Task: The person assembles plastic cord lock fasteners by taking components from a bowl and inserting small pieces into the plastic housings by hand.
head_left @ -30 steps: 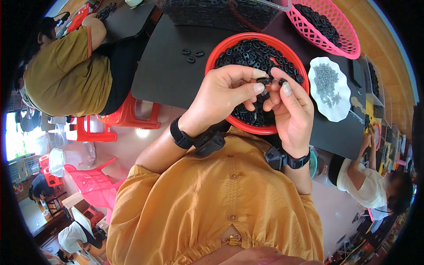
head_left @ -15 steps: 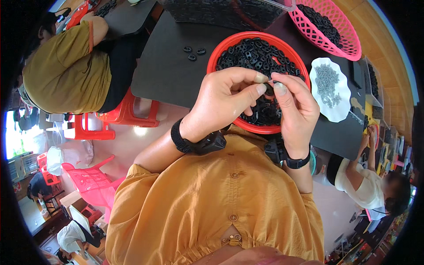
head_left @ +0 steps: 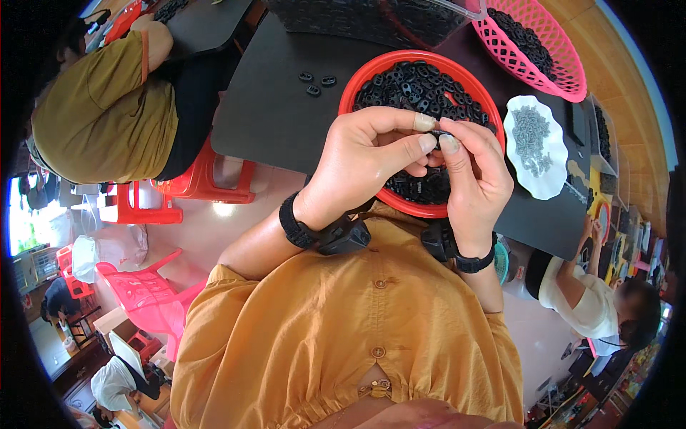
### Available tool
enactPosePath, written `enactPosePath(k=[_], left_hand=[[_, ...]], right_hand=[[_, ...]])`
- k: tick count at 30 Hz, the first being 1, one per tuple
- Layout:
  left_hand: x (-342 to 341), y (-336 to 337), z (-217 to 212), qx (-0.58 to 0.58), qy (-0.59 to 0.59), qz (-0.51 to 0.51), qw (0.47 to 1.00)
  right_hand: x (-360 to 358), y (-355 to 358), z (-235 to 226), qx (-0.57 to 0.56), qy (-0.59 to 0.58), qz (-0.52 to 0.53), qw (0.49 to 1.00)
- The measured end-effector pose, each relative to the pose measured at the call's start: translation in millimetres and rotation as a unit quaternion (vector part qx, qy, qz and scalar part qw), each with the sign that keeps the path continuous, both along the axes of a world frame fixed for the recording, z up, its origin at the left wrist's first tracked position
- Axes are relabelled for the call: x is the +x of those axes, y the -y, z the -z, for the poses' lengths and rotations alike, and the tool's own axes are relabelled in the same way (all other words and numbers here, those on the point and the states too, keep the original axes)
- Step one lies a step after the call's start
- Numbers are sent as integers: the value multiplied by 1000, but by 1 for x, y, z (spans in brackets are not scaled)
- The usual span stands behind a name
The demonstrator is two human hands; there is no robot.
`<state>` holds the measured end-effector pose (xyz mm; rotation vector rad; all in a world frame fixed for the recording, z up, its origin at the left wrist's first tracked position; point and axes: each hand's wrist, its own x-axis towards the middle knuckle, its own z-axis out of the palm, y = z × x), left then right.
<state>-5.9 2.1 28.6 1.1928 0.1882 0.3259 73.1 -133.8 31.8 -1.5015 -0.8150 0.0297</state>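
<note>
My left hand (head_left: 357,150) and my right hand (head_left: 477,175) meet over a red basin (head_left: 421,211). Between the fingertips of both is a small black plastic piece (head_left: 438,134), pinched from either side and mostly hidden by thumbs and fingers. The basin holds a heap of small black oval pieces (head_left: 411,87), several showing two holes. Right of it stands a white wavy-edged dish (head_left: 552,187) with many tiny grey metal parts (head_left: 532,139) that look like springs.
Three black oval pieces (head_left: 313,90) lie on the dark table (head_left: 268,121). Beyond the basin are a clear bin (head_left: 371,21) and a pink basket (head_left: 572,75) of black pieces. People sit at left (head_left: 107,114) and right (head_left: 582,293); a pink chair (head_left: 153,289) stands behind left.
Both hands still pinch at the same spot; the fingers have shifted slightly, and the black piece now lies between the thumb tips. My right hand has moved slightly left.
</note>
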Motion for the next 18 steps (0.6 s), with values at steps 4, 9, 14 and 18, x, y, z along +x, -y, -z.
enactPosePath(k=[4, 9, 14, 18], left_hand=[[-2, -3, 0, 32, -16, -6, 999], [-4, -4, 1, 49, -24, -8, 998], [-7, -3, -1, 48, -26, -24, 998], [-8, -1, 2, 77, -27, -44, 996]], right_hand=[[8, 4, -2, 22, -104, -46, 993], [16, 10, -11, 9, -200, -94, 975], [18, 10, -16, -24, -216, -89, 972], [18, 10, -16, -36, -215, -87, 972]])
